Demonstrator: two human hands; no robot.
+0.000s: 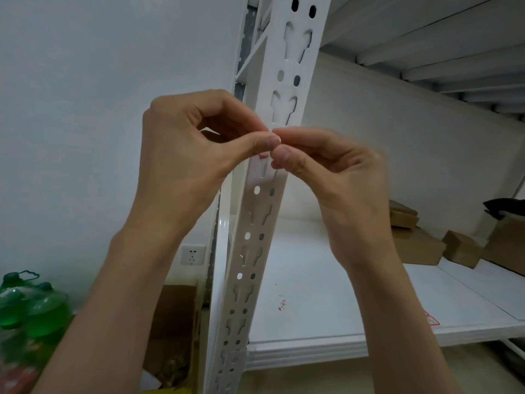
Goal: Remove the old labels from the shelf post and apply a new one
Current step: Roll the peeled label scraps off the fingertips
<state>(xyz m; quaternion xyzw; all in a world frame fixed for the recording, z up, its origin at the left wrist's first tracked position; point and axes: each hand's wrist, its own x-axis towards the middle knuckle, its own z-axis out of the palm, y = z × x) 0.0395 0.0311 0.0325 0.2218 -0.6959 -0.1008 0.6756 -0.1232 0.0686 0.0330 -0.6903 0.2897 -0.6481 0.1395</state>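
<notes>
shelf post, white and punched with holes and keyhole slots, rises up the middle of the head view. left hand and right hand meet in front of it, thumbs and forefingers pinched on a small red-and-white label at the post's face. red scraps lie on the white shelf board; cardboard boxes sit further right.

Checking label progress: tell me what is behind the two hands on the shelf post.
A bit of red label shows under the left hand's thumb on the shelf post. The right hand hides the rest.
</notes>
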